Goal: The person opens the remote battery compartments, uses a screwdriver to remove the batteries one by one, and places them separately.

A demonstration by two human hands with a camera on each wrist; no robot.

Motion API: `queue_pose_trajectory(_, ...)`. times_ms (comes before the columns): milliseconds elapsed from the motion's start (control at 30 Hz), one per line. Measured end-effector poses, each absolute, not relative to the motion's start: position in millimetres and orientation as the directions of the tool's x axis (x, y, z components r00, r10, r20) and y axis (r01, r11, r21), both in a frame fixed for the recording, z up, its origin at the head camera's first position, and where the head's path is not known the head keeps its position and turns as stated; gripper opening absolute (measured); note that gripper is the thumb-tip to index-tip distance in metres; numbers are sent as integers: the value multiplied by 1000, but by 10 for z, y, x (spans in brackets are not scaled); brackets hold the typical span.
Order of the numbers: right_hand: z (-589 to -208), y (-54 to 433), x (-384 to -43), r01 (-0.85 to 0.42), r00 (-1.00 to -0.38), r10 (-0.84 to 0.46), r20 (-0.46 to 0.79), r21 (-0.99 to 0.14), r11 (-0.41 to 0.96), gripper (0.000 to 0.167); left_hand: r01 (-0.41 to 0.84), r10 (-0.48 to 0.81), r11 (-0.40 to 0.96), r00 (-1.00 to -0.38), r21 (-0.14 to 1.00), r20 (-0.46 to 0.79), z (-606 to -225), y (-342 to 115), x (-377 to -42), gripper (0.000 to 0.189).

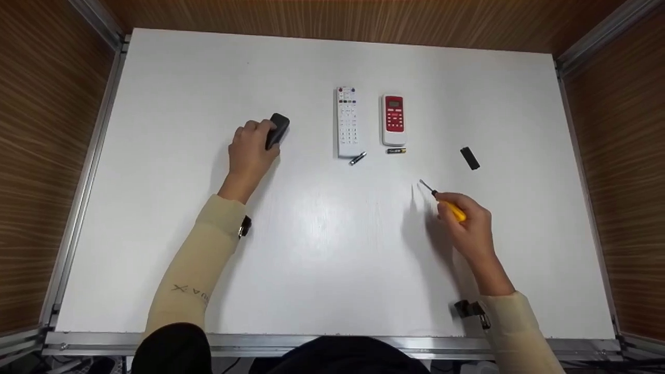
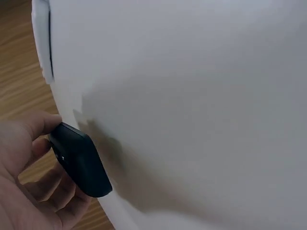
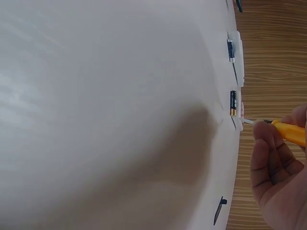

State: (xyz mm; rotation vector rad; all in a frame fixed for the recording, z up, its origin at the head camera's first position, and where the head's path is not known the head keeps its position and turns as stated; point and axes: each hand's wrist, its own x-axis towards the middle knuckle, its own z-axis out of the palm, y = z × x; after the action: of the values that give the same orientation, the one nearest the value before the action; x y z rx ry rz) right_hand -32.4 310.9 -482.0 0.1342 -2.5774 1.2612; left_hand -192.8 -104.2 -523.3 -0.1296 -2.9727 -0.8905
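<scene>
My left hand grips a small black oblong device between thumb and fingers, left of the table's middle. The left wrist view shows the device tilted, one end held in my fingers; its front face cannot be made out. In my right hand is a screwdriver with a yellow handle, pinched between thumb and index finger. Its metal tip points up and left, above the table. In the right wrist view the yellow handle shows between my fingers.
A white remote control lies at the table's centre, with a battery by its lower end. Right of it is a red and white remote with another battery below. A black flat cover lies farther right. Wood-grain panels border the table.
</scene>
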Motion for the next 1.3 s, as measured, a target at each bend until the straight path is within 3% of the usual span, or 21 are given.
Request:
queue_pose_trajectory(400, -4817, 3132, -284, -178, -959, 62, 275, -761, 624, 15, -64, -55, 859, -998, 508, -33, -5202, -1083, -2505, 39)
queue_pose_trajectory(867, -4784, 3193, -220, -163, -960, 79, 268, -767, 621, 16, -90, -56, 856, -995, 510, -82, -5257, -1008, -2528, 39)
queue_pose_trajectory(1300, -4711, 3152, -320, -146, -968, 76, 238, -785, 602, 19, -87, 9, 863, -982, 497, -189, -5177, -990, -2498, 50)
